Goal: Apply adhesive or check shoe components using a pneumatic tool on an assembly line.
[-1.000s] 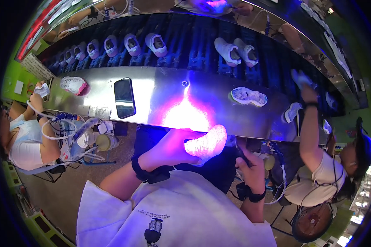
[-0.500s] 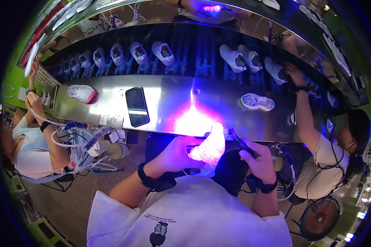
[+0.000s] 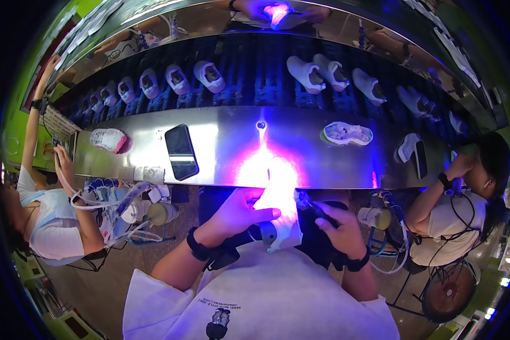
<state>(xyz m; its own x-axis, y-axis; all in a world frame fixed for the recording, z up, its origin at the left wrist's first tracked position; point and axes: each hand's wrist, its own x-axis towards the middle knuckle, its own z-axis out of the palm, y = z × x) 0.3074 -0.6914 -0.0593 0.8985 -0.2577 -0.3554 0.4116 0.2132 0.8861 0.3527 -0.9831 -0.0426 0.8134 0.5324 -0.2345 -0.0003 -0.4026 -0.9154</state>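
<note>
My left hand grips a small white shoe from the side, close to my chest. Strong purple light washes over the shoe's upper part. My right hand is closed on a dark torch-like tool aimed at the shoe. Both wrists wear black bands. In front of me runs a steel counter, glowing purple where the light hits it.
A black phone, a pink-soled shoe and a white shoe lie on the counter. Beyond it a dark belt carries several white shoes. One person sits at my left, another at my right.
The view has shifted, and the counter now sits more to the right. My hands drew the shoe lower and nearer my chest, and it has turned in my left hand.
</note>
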